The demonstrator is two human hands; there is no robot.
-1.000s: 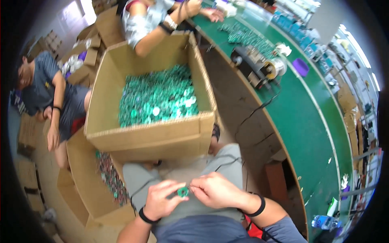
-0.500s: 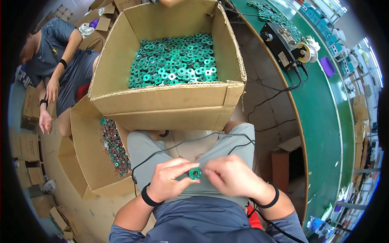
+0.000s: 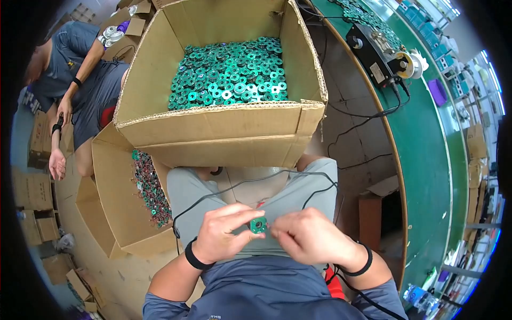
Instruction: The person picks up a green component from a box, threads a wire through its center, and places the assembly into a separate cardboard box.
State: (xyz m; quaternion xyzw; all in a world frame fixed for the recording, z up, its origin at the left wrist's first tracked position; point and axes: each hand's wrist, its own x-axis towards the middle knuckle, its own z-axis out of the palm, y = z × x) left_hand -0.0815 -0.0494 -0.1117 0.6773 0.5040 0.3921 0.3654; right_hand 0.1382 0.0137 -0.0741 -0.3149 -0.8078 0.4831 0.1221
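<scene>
Above my lap, my left hand [image 3: 225, 232] pinches a small green circuit board [image 3: 258, 220] between thumb and fingers. The board is ring-like, with a dark round hole in its middle. My right hand [image 3: 310, 234] is closed just beside the board's right edge, fingertips pressed together. What those fingertips grip, if anything, is too small to make out. In front of my knees stands a big cardboard box [image 3: 224, 125], and many similar green ring-shaped boards [image 3: 229, 74] lie inside it.
A lower cardboard box [image 3: 114, 197] at left holds boards with reddish wires [image 3: 152, 192]. Along the right runs a green workbench [image 3: 421, 176] bearing a black soldering unit [image 3: 368, 56] and a wire spool [image 3: 413, 65]. A black cable [image 3: 234, 186] crosses my lap. A co-worker [image 3: 80, 69] sits at far left.
My right hand has shifted slightly and stays close to the board. The board has turned a little in my left hand. The co-worker's hands have moved at the wrist band.
</scene>
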